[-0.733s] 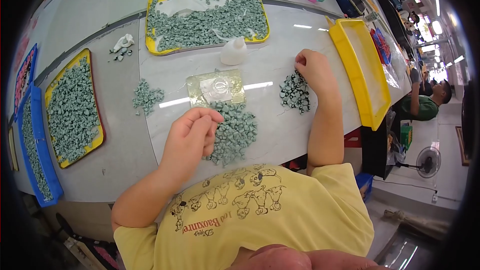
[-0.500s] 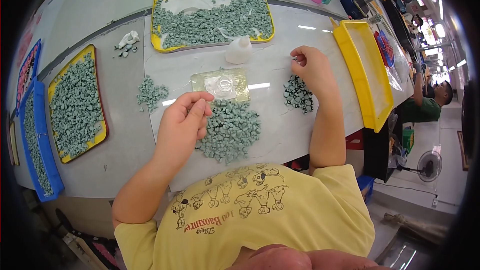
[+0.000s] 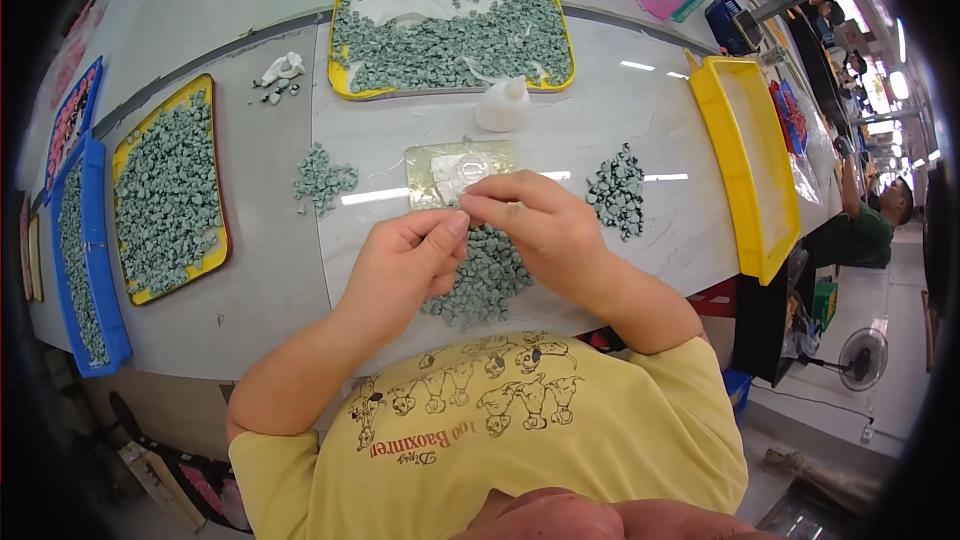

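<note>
My left hand and my right hand meet over a heap of small grey-green pieces at the near edge of the white table. Their fingertips pinch together at one spot, and whatever small piece is between them is too tiny to make out. Just beyond the fingers lies a clear flat pad with a gold backing. A white squeeze bottle stands behind the pad. A darker pile of pieces lies to the right, a small pile to the left.
A yellow tray full of grey-green pieces sits at the back. Another full yellow tray and a blue tray are on the left. An empty yellow tray lies at the right. Another person sits far right.
My right hand has come in from the right-hand pile to the middle. It now meets my left hand over the near heap. The left hand has shifted slightly right.
</note>
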{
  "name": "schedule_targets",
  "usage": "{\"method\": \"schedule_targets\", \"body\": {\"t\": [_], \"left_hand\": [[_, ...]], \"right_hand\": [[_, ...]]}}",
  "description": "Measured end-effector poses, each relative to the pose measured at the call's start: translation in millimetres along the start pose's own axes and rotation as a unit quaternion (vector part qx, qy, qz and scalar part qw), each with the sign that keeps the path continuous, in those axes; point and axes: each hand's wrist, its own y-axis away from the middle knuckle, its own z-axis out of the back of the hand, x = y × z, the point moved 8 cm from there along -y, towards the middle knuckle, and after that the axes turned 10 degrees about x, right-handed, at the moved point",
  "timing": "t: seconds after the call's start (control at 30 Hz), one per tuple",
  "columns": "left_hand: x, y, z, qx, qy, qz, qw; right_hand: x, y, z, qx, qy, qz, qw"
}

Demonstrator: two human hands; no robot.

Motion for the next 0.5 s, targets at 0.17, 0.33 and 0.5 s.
{"method": "schedule_targets", "body": {"t": [0.17,0.33,0.5], "left_hand": [[-4.8,0.9,12.3,-0.018,-0.011,-0.029,0.999],[-11.7,5.7,23.9,-0.046,-0.129,-0.036,0.990],[-19.5,7.1,27.1,-0.049,-0.224,-0.107,0.968]], "right_hand": [[0.9,-5.4,-7.7,0.031,0.001,0.011,0.999],[3.1,-12.1,-17.1,0.024,0.017,0.010,1.000],[-1.5,-12.9,-21.2,0.014,0.020,0.010,1.000]]}}
